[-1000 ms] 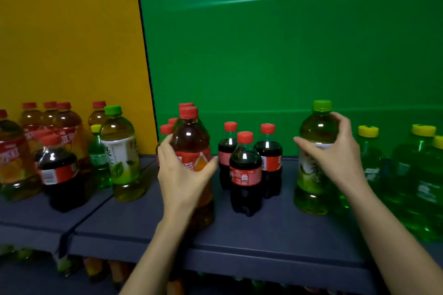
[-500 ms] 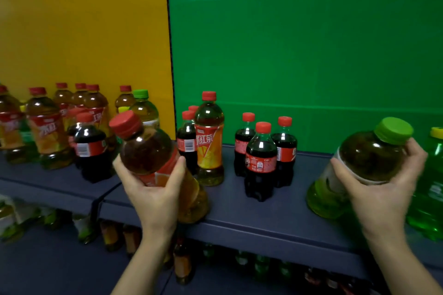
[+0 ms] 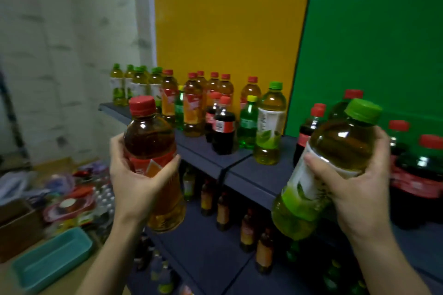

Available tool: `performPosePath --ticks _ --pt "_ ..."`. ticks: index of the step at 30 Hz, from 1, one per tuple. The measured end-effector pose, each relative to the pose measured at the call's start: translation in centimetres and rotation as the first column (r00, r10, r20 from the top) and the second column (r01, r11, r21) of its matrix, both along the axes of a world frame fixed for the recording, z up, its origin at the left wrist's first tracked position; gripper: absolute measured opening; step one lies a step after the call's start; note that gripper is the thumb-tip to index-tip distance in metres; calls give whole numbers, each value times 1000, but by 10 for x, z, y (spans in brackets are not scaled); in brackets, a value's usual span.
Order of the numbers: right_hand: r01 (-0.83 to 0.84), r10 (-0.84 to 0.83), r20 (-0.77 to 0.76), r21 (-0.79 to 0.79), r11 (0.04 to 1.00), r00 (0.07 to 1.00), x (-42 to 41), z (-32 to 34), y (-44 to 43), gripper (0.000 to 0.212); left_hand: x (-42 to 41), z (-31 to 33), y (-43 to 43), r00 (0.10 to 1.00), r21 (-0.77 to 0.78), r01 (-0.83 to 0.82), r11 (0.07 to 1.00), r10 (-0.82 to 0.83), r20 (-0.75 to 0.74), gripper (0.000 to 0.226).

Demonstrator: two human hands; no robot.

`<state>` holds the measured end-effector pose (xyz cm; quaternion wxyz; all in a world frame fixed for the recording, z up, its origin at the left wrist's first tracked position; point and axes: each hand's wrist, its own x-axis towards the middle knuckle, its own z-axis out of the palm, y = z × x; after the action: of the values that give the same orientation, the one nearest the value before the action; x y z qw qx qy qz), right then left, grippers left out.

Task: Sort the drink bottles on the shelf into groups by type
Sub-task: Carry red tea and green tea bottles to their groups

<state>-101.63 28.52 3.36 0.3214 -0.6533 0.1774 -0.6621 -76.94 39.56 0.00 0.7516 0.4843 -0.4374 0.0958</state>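
My left hand [image 3: 136, 179] grips a red-capped brown tea bottle [image 3: 149, 141], held upright in the air in front of the shelf. My right hand [image 3: 354, 179] grips a green-capped green tea bottle [image 3: 340, 148], tilted to the right. Both bottles are off the dark shelf [image 3: 254, 172]. On the shelf behind stand several red-capped tea bottles [image 3: 193, 108], small cola bottles [image 3: 223, 129], a yellow-capped green soda bottle [image 3: 248, 124] and another green-capped tea bottle [image 3: 271, 127]. Several green-capped tea bottles [image 3: 137, 84] stand at the shelf's far left end.
More cola bottles [image 3: 419, 170] stand at the right behind my right hand. A lower shelf [image 3: 211, 246] holds several bottles. On the floor at left lie a teal tray [image 3: 52, 258], a cardboard box [image 3: 19, 227] and colourful packets [image 3: 72, 201].
Both hands lifted their bottles off the shelf and carried them left. My view swung left, revealing the shelf's far left end and the floor.
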Motion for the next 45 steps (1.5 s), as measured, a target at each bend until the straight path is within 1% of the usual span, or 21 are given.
performPosePath --ticks 4,8,9,12,15,18,20,22,26,32,36,39,45 --pt "-131 134 -49 68 989 990 86 -8 0 72 67 -14 29 993 39 -114 993 115 -10 57" --pt "-199 205 -65 92 976 977 175 -11 4 75 145 -15 48 985 95 -171 981 172 -4 59" --pt "-214 220 -58 92 972 974 198 -11 6 78 165 -14 52 984 104 -175 979 176 2 60" --pt "-247 254 -67 90 965 965 267 -12 8 74 221 -10 60 985 126 -174 977 172 26 62" --pt "-274 280 -60 100 957 958 332 -10 7 75 272 -6 62 986 158 -166 973 160 46 61" --pt "-297 306 -70 114 948 950 389 -8 3 74 318 -5 57 990 194 -139 971 131 54 59" --pt "-300 312 -77 135 944 947 422 -10 -3 77 345 -8 50 991 199 -134 971 125 55 60" --pt "-300 315 -92 143 943 945 451 -12 -9 79 369 -11 41 991 183 -130 974 124 44 60" --pt "-302 319 -104 146 942 942 504 -15 -27 75 418 -16 18 992 168 -126 978 121 40 58" --pt "-309 325 -123 133 942 938 592 -12 -65 72 498 -11 -32 997 141 -51 989 44 56 60" --pt "-275 285 -122 89 957 951 657 0 -93 77 553 1 -71 995 124 -17 992 5 98 58" --pt "-237 243 -121 66 969 962 700 13 -112 77 593 9 -96 992 111 -3 994 -11 130 57" --pt "-99 105 -137 43 994 985 777 33 -155 80 664 12 -142 992 98 77 992 -86 94 61"
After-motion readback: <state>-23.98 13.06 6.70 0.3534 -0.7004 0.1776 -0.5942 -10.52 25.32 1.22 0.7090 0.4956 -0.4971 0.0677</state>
